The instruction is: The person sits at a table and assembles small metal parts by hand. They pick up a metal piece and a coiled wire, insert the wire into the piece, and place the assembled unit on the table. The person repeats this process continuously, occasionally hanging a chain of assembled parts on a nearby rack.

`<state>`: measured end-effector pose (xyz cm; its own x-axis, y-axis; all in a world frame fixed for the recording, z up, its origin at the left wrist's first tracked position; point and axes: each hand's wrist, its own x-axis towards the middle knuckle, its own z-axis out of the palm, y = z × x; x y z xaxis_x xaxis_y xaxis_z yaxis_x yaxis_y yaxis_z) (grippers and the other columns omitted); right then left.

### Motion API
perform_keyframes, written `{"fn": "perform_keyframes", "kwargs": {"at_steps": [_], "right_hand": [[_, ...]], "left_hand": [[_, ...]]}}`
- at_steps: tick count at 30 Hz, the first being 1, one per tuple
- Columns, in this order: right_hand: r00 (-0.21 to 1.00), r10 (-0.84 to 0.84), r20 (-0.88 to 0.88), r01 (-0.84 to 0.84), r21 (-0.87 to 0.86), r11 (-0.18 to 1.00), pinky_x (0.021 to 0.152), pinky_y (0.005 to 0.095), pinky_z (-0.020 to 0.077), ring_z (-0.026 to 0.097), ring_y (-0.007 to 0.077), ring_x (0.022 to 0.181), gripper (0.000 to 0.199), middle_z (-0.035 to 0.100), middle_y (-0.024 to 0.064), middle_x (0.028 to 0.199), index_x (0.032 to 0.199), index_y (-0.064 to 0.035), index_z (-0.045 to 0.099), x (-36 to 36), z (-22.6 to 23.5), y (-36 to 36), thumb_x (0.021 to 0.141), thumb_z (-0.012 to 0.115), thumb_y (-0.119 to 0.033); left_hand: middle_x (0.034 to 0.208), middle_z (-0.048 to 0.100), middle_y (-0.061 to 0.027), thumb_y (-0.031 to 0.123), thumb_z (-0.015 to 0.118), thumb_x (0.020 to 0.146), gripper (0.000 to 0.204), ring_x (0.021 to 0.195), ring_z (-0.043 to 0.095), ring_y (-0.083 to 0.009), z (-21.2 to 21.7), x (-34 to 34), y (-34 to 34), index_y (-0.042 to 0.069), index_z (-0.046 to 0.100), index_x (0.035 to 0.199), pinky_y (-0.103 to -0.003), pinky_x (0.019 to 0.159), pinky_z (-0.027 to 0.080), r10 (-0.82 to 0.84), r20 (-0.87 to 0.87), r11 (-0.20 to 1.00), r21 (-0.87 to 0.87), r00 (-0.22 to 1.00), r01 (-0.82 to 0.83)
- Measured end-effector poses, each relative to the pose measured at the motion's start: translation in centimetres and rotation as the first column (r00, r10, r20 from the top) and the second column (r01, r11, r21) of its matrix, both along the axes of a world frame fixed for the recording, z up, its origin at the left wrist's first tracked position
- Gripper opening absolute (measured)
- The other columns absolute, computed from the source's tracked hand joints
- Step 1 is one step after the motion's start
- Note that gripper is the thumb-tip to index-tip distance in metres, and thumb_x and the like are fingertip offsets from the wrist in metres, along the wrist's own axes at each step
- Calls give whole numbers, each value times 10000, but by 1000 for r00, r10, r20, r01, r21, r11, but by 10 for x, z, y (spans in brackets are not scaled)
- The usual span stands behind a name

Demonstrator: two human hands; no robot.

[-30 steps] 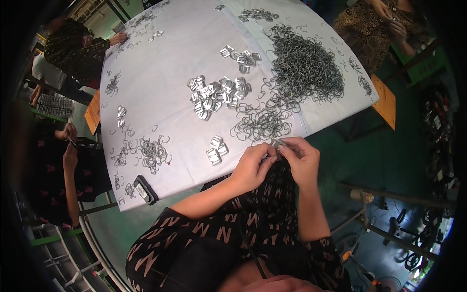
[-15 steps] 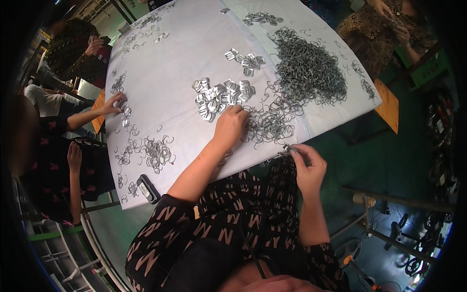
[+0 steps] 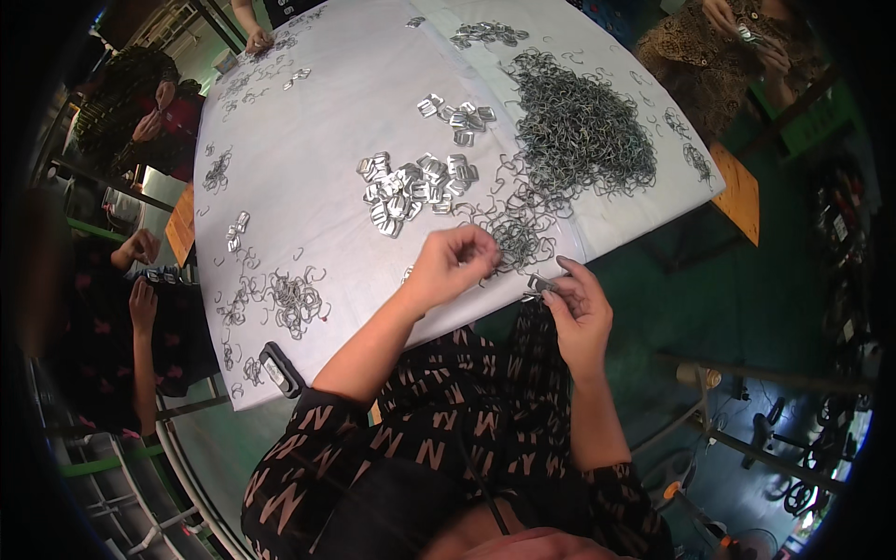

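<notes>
My right hand (image 3: 581, 306) is at the table's near edge, thumb and fingers pinching a small metal buckle (image 3: 539, 285). My left hand (image 3: 454, 265) is over the near part of the table, fingers curled and pinched together; what they hold, if anything, is too small to make out. Just beyond its fingertips lies a loose spread of bent wire hooks (image 3: 515, 241). Past my left hand, shiny flat metal buckles (image 3: 411, 189) are heaped on the white tabletop (image 3: 308, 140).
A large mound of wire hooks (image 3: 583, 126) covers the right side. Smaller buckle piles (image 3: 459, 118) lie farther back. At the left are more hooks (image 3: 297, 303) and a black-framed block (image 3: 280, 369) by the edge. Other people's hands (image 3: 142, 247) work around the table.
My left hand has left the buckle heap and come nearer, toward my right hand, its fingers now curled. My right hand has shifted slightly and turned, still pinching the buckle.
</notes>
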<state>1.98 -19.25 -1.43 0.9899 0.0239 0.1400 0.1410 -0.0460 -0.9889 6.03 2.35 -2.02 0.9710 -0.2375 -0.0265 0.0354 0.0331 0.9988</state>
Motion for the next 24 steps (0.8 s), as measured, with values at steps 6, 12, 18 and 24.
{"fn": "perform_keyframes", "kwargs": {"at_steps": [6, 12, 18, 24], "right_hand": [[1000, 16, 5, -16, -26, 1000, 735, 246, 510, 630, 103, 780, 431, 680, 85, 872, 1224, -6, 566, -6, 7, 5, 810, 636, 91], [997, 12, 78, -2, -126, 992, 724, 254, 515, 639, 111, 758, 454, 678, 90, 847, 1229, -35, 573, -7, 8, 5, 798, 646, 87], [996, -6, 86, 14, -90, 996, 714, 253, 515, 643, 114, 750, 438, 681, 90, 840, 1215, -19, 575, -7, 6, 10, 795, 649, 81], [990, 49, 131, -25, -180, 983, 692, 245, 508, 632, 106, 729, 402, 681, 87, 826, 1184, 7, 586, -4, 11, 10, 794, 662, 69]], "left_hand": [[939, 550, -85, 29, 667, 809, 88, 903, 543, -208, 22, -27, -31, 18, 609, 874, -295, 803, 433, -69, 392, 992, 127, 917, 20], [966, 535, -94, 15, 632, 817, 120, 925, 523, -241, 15, -32, -40, 36, 548, 900, -330, 826, 414, -3, 531, 971, 206, 847, -125], [987, 544, -118, -8, 616, 801, 136, 952, 521, -275, 15, -32, -37, 29, 534, 903, -348, 851, 413, -11, 564, 949, 266, 826, -169], [964, 581, -115, -26, 605, 795, 180, 917, 553, -297, 4, -34, -40, 35, 520, 941, -362, 830, 415, 20, 503, 971, 198, 864, -137]]}}
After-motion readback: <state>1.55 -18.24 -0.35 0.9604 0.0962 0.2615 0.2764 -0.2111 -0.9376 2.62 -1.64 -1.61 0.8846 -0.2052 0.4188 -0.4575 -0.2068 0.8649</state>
